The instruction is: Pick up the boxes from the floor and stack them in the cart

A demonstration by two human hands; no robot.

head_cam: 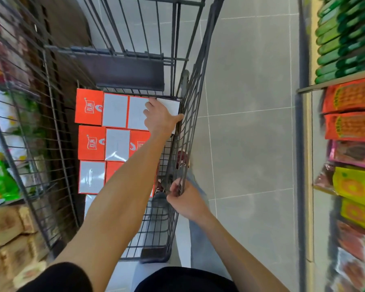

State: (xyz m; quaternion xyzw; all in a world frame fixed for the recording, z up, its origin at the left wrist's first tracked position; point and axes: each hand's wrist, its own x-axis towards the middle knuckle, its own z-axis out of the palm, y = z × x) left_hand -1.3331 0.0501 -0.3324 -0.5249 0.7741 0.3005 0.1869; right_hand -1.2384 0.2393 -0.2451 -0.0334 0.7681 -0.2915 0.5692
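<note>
Reaching, left hand (159,119) — seemingly — holding box (172,106)

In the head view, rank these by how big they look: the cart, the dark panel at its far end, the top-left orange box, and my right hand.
1. cart
2. dark panel
3. orange box and right hand: about alike. The hand is nearer the camera, so they stay unranked.

Nine boxes (115,110) visible — one cart (124,72), two hands (160,119).
</note>
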